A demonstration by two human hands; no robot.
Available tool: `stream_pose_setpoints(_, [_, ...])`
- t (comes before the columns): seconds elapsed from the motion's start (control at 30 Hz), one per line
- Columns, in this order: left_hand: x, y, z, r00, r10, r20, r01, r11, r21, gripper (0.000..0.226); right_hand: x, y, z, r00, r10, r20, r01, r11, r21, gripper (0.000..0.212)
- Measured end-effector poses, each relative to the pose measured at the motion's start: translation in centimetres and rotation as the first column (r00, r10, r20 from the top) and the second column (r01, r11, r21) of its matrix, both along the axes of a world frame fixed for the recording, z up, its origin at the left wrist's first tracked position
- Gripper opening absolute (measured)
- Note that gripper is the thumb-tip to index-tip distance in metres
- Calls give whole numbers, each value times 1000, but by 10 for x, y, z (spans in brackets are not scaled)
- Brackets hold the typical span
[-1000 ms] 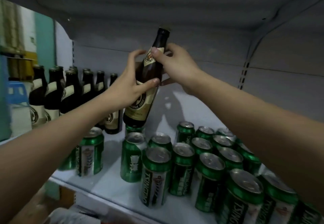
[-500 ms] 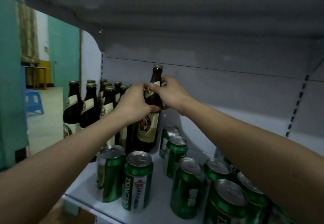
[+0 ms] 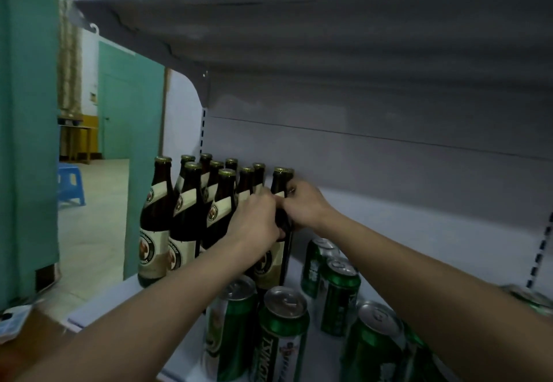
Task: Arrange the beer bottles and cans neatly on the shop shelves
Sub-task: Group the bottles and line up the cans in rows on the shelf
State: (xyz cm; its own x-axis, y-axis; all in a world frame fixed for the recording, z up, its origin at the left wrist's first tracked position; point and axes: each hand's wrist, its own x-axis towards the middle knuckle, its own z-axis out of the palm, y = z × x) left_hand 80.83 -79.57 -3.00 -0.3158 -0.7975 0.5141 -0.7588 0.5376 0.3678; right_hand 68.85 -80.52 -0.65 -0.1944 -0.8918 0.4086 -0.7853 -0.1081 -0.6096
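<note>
I have both hands on one brown bottle [image 3: 280, 185]: left hand [image 3: 254, 220] wrapped round its shoulder, right hand [image 3: 303, 202] pinching its neck. It stands upright on the shelf [image 3: 404, 250], just right of the other bottles [image 3: 185, 214]. Bare shelf lies beyond my right grip. Green cans [image 3: 282, 339] below read "TSINGTAO".

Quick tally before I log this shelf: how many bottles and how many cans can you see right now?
Brown beer bottles: 10, including the held bottle gripped by the left hand and right hand.
Green cans: 5 clear, 2 more partly hidden by the right arm.
Total: 17.
</note>
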Motion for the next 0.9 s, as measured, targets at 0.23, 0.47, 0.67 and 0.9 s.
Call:
stream_pose_setpoints(0.23, [-4, -1, -17, 998, 45, 45, -44, 999, -19, 65, -1, -3, -13, 999, 30, 12, -30, 999, 11, 29])
stream_pose_setpoints(0.47, [-2, 8, -12, 996, 46, 78, -49, 998, 34, 57, -2, 10, -16, 976, 217, 10, -217, 972, 85, 32])
stream_pose_setpoints(0.67, [-3, 34, 19, 975, 128, 184, -107, 987, -120, 32, -20, 39, -3, 980, 163, 110, -176, 976, 129, 18])
stream_pose_setpoints(0.9, [-59, 66, 42, 965, 43, 259, -4, 989, -149, 45, -96, 86, 14, 988, -13, -151, 22, 998, 57, 19])
